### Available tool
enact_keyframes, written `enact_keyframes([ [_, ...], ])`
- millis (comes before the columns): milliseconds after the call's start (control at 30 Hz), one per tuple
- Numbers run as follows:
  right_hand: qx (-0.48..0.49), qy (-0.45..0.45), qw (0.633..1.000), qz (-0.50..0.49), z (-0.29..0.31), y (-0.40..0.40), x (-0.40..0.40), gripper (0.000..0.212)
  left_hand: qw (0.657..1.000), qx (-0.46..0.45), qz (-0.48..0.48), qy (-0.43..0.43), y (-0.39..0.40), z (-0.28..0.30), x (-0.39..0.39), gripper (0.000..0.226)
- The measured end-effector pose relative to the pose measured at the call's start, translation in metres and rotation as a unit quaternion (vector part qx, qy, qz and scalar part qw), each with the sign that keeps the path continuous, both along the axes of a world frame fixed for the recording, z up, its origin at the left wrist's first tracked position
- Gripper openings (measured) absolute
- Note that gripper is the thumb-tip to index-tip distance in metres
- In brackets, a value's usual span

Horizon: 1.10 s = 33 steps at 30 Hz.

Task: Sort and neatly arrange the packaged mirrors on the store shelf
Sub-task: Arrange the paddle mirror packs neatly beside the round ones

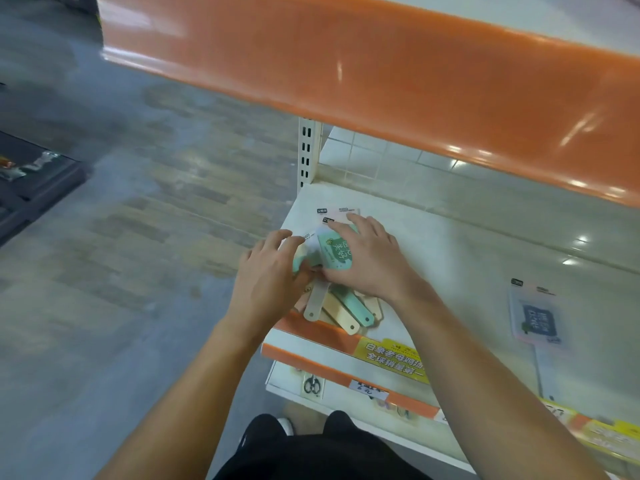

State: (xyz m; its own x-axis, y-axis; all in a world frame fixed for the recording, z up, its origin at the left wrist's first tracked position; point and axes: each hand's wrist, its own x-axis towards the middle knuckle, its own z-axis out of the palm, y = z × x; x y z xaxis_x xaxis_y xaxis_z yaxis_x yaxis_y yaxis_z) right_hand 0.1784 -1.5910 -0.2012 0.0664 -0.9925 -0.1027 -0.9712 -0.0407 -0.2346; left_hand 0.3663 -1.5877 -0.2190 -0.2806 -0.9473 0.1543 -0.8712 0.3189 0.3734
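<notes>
Grey wood-look flooring [121, 202] fills the space left of your hands, and an orange-fronted upper shelf [381, 71] slants across the top, well above them. Beneath it, a pale store shelf [450, 244] carries everything you are working on; its front edge, with an orange and yellow price strip [391, 358], runs just below your wrists.

Both of your bare forearms reach forward to a fanned pile of packaged mirrors [334, 252] at the shelf's near left corner. Your right hand [367, 261] lies over the top of the pile, fingers spread and pressing down on a mint-green printed pack. Your left hand [270, 271] meets the pile from its left side, fingers curled round the pack edges and gripping them. Directly under your hands, several flat handles [343, 311] in cream, tan and mint splay out toward the shelf edge. One more mirror pack [535, 315], with a dark panel, lies alone on the shelf, well to the right of your right hand.

These packs look light, thin and stiff, and their glossy sleeves probably slide over one another easily. Since they likely hold glass, avoid bending them. A sensible hold is along the long side edges of the stack, squaring it between both palms, rather than lifting by the loose handles.
</notes>
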Motion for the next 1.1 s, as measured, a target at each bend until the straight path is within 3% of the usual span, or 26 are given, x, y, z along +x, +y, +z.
enact_keyframes([
  [533, -0.048, 0.012, 0.998, -0.030, -0.006, 0.009, 0.005, 0.085, 1.000, 0.008, -0.010, 0.016, 0.002, 0.006, 0.001, 0.054],
  [800, -0.086, 0.006, 0.989, -0.123, 0.004, 0.036, -0.023, 0.087, 0.998, -0.010, -0.044, 0.036, 0.005, 0.015, -0.020, 0.039],
  [1100, -0.058, 0.027, 0.964, -0.258, 0.012, 0.095, -0.070, 0.081, 0.984, -0.015, -0.174, 0.037, 0.013, 0.018, -0.083, 0.042],
])
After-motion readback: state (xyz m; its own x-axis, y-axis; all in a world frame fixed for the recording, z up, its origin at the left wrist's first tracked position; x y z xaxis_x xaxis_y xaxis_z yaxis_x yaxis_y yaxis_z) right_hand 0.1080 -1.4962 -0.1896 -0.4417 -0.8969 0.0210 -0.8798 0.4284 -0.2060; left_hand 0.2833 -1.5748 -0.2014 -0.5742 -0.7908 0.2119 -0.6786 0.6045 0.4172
